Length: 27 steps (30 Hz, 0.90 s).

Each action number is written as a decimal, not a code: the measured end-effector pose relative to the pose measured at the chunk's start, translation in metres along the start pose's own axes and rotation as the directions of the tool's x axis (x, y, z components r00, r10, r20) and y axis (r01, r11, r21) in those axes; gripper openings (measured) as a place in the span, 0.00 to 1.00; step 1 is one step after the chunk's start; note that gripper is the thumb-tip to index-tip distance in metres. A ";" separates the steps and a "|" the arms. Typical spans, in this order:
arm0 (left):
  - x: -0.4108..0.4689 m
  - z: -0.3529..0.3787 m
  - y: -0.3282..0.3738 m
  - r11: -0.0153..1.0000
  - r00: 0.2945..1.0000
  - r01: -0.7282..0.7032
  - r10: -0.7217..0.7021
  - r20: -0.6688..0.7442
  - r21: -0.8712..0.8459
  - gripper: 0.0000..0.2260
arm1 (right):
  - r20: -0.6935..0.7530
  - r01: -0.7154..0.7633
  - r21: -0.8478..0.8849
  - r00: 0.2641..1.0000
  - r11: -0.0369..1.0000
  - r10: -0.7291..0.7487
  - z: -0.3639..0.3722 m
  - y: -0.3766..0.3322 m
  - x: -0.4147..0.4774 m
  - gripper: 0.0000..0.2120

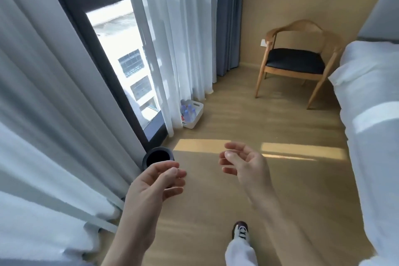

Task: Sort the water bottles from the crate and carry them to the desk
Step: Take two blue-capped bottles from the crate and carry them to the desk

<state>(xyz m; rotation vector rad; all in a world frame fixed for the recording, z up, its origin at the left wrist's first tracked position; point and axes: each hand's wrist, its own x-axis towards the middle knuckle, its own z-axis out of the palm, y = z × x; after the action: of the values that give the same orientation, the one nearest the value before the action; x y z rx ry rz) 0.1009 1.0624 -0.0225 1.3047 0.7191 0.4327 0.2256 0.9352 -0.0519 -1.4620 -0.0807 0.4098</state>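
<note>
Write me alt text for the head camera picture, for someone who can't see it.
Both bare hands, the left hand and right hand, are raised empty over a wooden floor, facing a white crate of water bottles by the sheer curtain. A wooden chair stands beyond, a white bed at right.

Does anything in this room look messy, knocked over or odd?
Nothing looks spilled or broken. The one unusual thing is the white crate of water bottles, which sits on the floor against the sheer curtain by the window. Both hands, left hand and right hand, are empty.
</note>
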 end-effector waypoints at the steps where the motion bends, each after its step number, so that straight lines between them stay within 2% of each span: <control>1: 0.019 0.004 0.003 1.000 1.000 -0.004 0.004 0.000 0.010 0.08 | -0.004 -0.003 0.005 1.000 1.000 0.003 0.005 0.000 0.021 0.08; 4: 0.078 0.013 0.013 1.000 0.998 -0.008 0.009 -0.055 0.021 0.10 | 0.024 -0.019 0.033 1.000 0.999 0.018 0.022 -0.003 0.091 0.08; 8: 0.159 0.033 0.029 1.000 0.986 -0.007 0.009 -0.165 0.016 0.08 | 0.093 -0.014 0.046 0.996 0.999 0.010 0.037 -0.022 0.192 0.08; 11: 0.215 0.062 0.041 1.000 0.981 -0.001 0.006 -0.193 0.026 0.07 | 0.127 -0.020 0.023 0.992 1.000 0.017 0.040 -0.041 0.262 0.08; 15: 0.290 0.103 0.050 0.999 0.984 0.022 -0.014 -0.176 0.039 0.06 | 0.139 -0.063 -0.010 0.988 0.998 0.063 0.039 -0.053 0.340 0.08; 20: 0.395 0.146 0.047 0.996 0.982 0.087 -0.090 -0.164 -0.024 0.06 | 0.138 -0.126 -0.079 0.981 0.989 0.136 0.035 -0.047 0.429 0.08; 27: 0.582 0.201 0.063 0.987 0.989 0.127 -0.134 -0.063 -0.102 0.06 | 0.100 -0.104 -0.176 0.987 0.979 0.123 0.068 -0.065 0.586 0.09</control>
<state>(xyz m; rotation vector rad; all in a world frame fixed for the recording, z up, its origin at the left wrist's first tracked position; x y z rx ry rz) 0.6618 1.3178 -0.0778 1.1481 0.8269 0.4041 0.7635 1.1821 -0.0935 -1.6170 -0.1238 0.5888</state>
